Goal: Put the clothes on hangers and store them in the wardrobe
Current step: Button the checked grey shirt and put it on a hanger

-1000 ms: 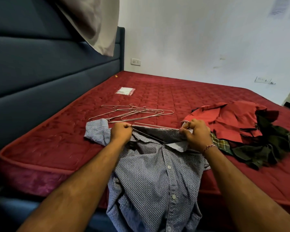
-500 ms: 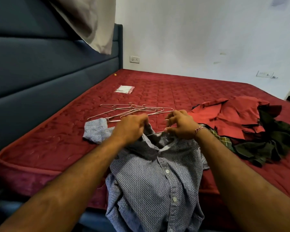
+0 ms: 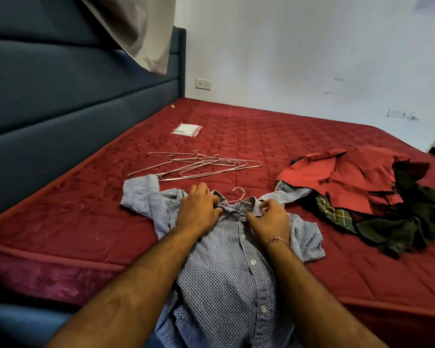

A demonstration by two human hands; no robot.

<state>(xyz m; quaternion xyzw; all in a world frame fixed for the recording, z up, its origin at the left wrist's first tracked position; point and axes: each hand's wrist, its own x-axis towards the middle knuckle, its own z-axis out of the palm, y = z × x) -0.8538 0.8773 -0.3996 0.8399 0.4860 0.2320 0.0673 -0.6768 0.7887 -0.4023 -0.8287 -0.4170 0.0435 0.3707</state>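
Observation:
A blue patterned shirt (image 3: 226, 272) lies face up on the red mattress (image 3: 61, 222), its tail hanging over the front edge. A wire hanger (image 3: 239, 194) sits inside it, only the hook showing above the collar. My left hand (image 3: 199, 212) pinches the collar on the left of the hook. My right hand (image 3: 269, 219) pinches the collar on the right. Several spare wire hangers (image 3: 199, 167) lie just beyond the shirt. A heap of clothes lies to the right: a red garment (image 3: 349, 179), a dark green one (image 3: 399, 229), a plaid piece (image 3: 334, 214).
A dark blue padded headboard (image 3: 61, 101) runs along the left. A beige pillow (image 3: 141, 28) leans at its top. A small clear plastic packet (image 3: 186, 129) lies further back on the mattress. White wall behind with a socket (image 3: 203, 83). No wardrobe in view.
The hanger has gone inside the shirt, so only its hook shows. The shirt's shoulders and sleeves have spread out flat. Both hands have come together at the collar.

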